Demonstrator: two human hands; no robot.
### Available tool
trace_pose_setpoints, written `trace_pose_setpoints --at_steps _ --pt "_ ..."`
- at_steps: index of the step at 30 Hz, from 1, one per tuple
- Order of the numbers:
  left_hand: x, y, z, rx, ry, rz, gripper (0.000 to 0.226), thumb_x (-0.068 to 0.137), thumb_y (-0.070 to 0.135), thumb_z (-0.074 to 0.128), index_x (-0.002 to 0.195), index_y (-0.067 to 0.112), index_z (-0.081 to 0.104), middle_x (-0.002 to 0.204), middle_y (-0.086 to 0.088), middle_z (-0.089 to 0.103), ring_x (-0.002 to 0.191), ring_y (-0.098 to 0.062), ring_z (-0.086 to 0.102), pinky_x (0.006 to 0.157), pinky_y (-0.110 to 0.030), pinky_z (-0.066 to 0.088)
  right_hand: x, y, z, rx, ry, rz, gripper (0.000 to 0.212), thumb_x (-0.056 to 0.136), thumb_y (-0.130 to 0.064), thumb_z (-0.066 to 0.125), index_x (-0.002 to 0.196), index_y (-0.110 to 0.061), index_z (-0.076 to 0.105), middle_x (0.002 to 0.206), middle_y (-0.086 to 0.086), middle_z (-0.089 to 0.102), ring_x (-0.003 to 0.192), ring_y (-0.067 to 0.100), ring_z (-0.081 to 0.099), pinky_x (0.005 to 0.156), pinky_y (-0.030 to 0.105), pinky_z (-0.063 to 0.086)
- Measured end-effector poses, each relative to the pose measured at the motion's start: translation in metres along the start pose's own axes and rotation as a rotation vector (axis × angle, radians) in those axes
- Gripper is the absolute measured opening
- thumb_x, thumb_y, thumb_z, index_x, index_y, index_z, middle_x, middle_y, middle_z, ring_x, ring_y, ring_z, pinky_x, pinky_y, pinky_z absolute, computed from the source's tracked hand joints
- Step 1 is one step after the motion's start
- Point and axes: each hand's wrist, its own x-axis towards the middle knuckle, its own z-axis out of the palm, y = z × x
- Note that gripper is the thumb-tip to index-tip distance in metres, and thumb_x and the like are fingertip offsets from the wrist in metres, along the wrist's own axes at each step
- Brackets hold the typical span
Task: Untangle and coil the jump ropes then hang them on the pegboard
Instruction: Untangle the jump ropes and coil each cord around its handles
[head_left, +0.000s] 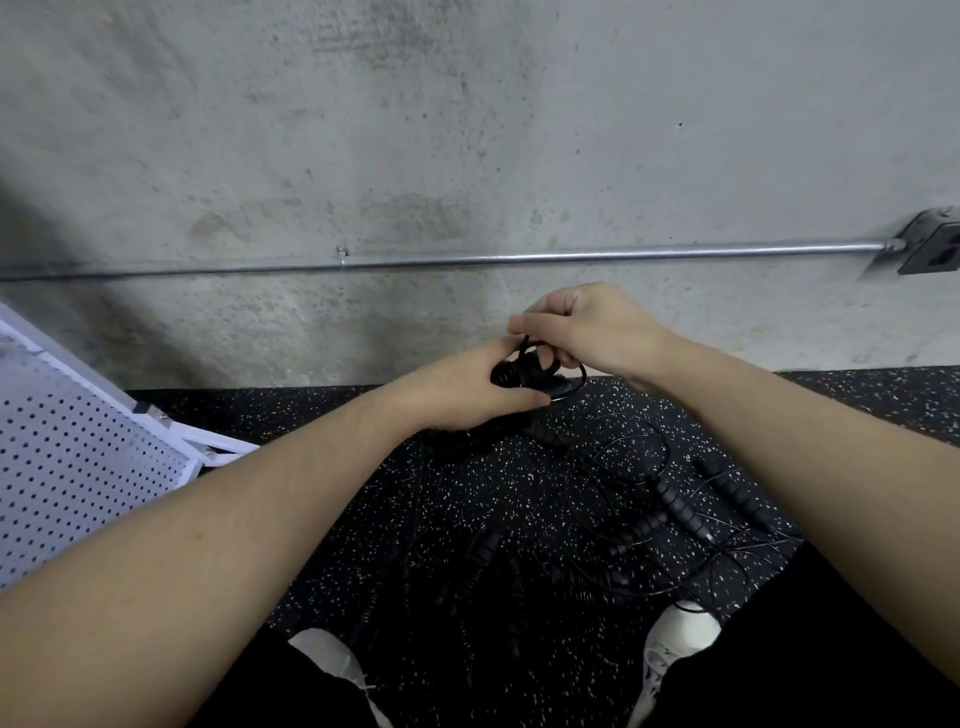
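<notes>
Above floor (322, 415) by wall: left hand (457, 389) gripping handles (511, 375), right hand (587, 325) pinching cord (523, 345); risk of snagging floor tangle (649, 499).

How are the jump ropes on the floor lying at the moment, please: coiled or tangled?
Tangled: the jump ropes sprawl in crossing loops over the speckled floor.

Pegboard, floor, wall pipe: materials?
Pegboard: likely white painted metal; even holes, framed edge. Floor: probably rubber matting; matte black, white flecks. Pipe: bare metal, likely galvanized conduit; dull silver sheen, clamp, runs into a junction box.
</notes>
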Motion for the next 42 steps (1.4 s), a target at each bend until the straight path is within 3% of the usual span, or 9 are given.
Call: trace_pose_setpoints --at_steps 5,9,16,21,24,27,32,37,42 --pt "0.004 -0.006 0.001 -0.012 0.219 -0.048 0.059 0.089 0.061 0.064 0.142 0.038 0.048 0.117 0.015 0.063 0.111 -0.012 0.062 0.100 -0.038 0.051 -0.001 0.000 -0.003 0.100 -0.074 -0.024 0.023 0.104 -0.029 0.055 0.119 -0.023 0.071 0.076 0.000 0.066 0.063 0.009 0.054 0.057 0.021 0.045" --pt "0.006 -0.008 0.004 -0.092 0.260 -0.071 0.065 0.084 0.070 0.059 0.143 0.044 0.045 0.128 0.015 0.063 0.116 -0.010 0.061 0.103 -0.040 0.050 -0.005 0.000 -0.006 -0.169 -0.119 -0.109 0.030 0.107 -0.030 0.048 0.131 -0.029 0.066 0.094 0.000 0.071 0.067 0.007 0.060 0.063 0.028 0.049" --pt "0.007 -0.001 0.007 -0.088 0.346 -0.057 0.048 0.095 0.058 0.059 0.139 0.041 0.050 0.115 0.018 0.064 0.110 -0.011 0.064 0.096 -0.035 0.051 -0.008 -0.001 -0.011 -0.152 -0.024 -0.178 0.020 0.103 -0.026 0.057 0.114 -0.022 0.073 0.060 -0.031 0.063 0.055 -0.010 0.057 0.055 0.005 0.040" --pt "0.006 -0.003 0.010 -0.099 0.412 0.005 0.049 0.097 0.054 0.059 0.143 0.044 0.048 0.124 0.016 0.068 0.113 -0.011 0.063 0.100 -0.040 0.051 -0.003 0.001 -0.012 0.091 0.111 -0.148 0.026 0.099 -0.018 0.064 0.122 -0.021 0.053 0.067 -0.010 0.070 0.055 0.004 0.056 0.054 0.014 0.042" --pt "0.006 -0.004 0.010 -0.089 0.442 0.024 0.047 0.096 0.054 0.058 0.141 0.053 0.044 0.123 0.021 0.067 0.112 -0.009 0.064 0.100 -0.043 0.051 0.000 0.005 -0.015 0.213 0.120 -0.003 0.035 0.096 -0.019 0.069 0.123 -0.021 0.047 0.069 0.000 0.070 0.056 0.013 0.048 0.055 0.026 0.038" --pt "0.005 -0.005 0.010 -0.088 0.479 0.015 0.049 0.096 0.052 0.059 0.140 0.059 0.039 0.128 0.025 0.064 0.118 -0.009 0.062 0.105 -0.044 0.049 0.001 0.007 -0.013 0.233 0.111 0.153 0.044 0.090 -0.027 0.076 0.125 -0.022 0.051 0.076 0.000 0.061 0.065 0.013 0.046 0.056 0.028 0.039" --pt "0.005 -0.007 0.009 -0.156 0.478 0.065 0.056 0.095 0.045 0.065 0.146 0.053 0.043 0.137 0.024 0.061 0.124 -0.006 0.059 0.111 -0.039 0.046 0.003 0.010 -0.019 0.284 0.054 0.232 0.032 0.084 -0.036 0.081 0.106 -0.019 0.066 0.095 -0.003 0.069 0.079 0.010 0.057 0.061 0.023 0.047" --pt "0.005 -0.005 0.009 -0.163 0.427 0.126 0.058 0.096 0.033 0.070 0.149 0.039 0.048 0.142 0.022 0.056 0.130 0.004 0.049 0.114 -0.022 0.036 0.003 0.008 -0.022 0.364 0.029 0.230 0.012 0.089 -0.015 0.077 0.092 -0.013 0.066 0.082 0.002 0.074 0.068 0.009 0.068 0.061 0.021 0.056" --pt "0.007 -0.003 0.009 -0.151 0.391 0.134 0.057 0.096 0.036 0.068 0.149 0.041 0.046 0.142 0.023 0.055 0.126 0.007 0.049 0.100 -0.007 0.032 0.003 0.006 -0.020 0.208 0.132 0.127 0.012 0.089 -0.009 0.075 0.088 -0.011 0.064 0.073 0.007 0.071 0.064 0.015 0.071 0.057 0.022 0.057"
